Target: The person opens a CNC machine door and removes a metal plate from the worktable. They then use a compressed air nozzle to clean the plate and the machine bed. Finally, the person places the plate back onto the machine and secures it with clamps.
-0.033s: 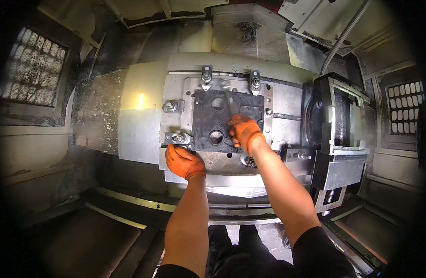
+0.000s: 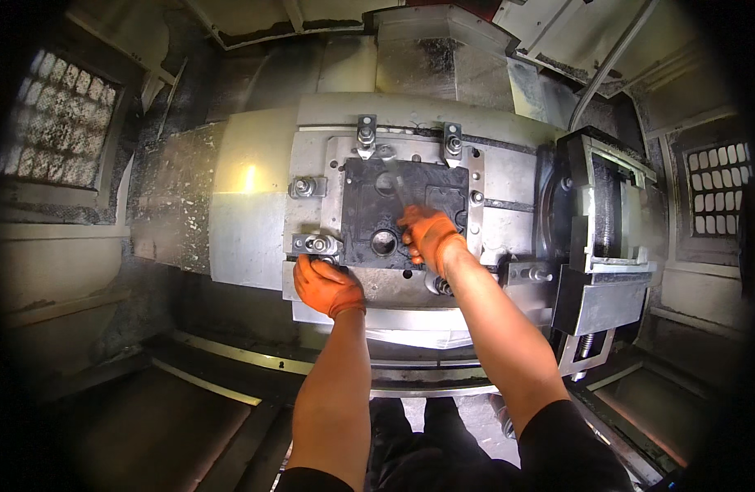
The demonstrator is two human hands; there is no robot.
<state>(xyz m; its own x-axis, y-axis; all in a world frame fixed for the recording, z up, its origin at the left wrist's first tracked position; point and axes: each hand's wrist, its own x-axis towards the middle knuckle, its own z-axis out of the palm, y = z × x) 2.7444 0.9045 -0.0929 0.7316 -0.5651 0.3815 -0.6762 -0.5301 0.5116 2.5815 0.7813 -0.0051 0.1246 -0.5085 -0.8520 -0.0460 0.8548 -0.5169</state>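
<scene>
My right hand (image 2: 431, 238), in an orange glove, is closed around the handle of a wrench (image 2: 399, 187). Motion blurs the tool; its rounded far end lies near the back-left clamp (image 2: 366, 136). Beneath it is a dark rectangular metal block (image 2: 362, 215) with two round holes, fixed on a light metal plate (image 2: 377, 283). At the block's front-left corner, my left hand (image 2: 326, 289), also gloved in orange, has its fingers curled against the front-left clamp (image 2: 316, 244). The left fingertips are partly hidden.
More clamps ring the block, among them the back-right clamp (image 2: 452, 143) and left clamp (image 2: 307, 188). A bulky metal unit (image 2: 603, 230) stands to the right. Machine walls surround the bed, with a grated window (image 2: 64, 119) on the left.
The wrench's far end has swung a little to the left, and my right hand has shifted slightly left with it. My left hand stays at the front-left clamp.
</scene>
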